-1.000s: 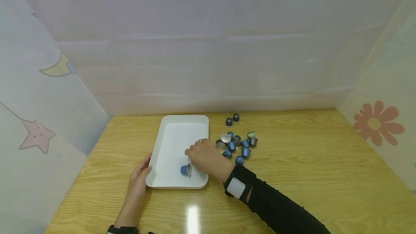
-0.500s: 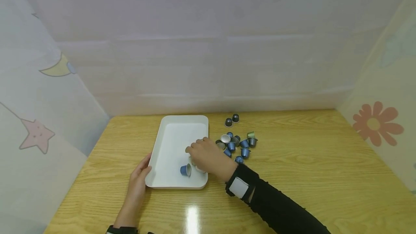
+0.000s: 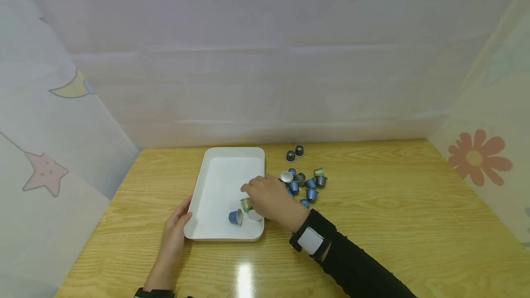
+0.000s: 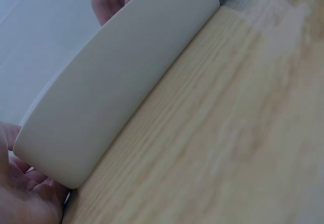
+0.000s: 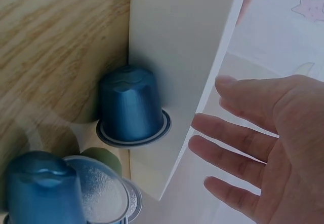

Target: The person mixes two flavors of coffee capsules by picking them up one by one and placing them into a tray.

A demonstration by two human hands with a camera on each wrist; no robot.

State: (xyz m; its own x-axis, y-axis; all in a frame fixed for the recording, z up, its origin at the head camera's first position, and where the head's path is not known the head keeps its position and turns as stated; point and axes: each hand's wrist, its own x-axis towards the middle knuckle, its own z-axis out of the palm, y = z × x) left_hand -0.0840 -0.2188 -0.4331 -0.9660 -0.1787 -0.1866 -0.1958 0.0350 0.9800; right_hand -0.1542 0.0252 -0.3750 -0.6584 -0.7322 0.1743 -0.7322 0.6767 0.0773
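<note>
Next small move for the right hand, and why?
I'd probably ease the right hand rightward off the white tray and pinch the blue coffee capsule just outside its wall. In the right wrist view that hand appears to hold nothing, the capsule is close by, and the left hand holds the tray's edge, which should keep it steady.
</note>
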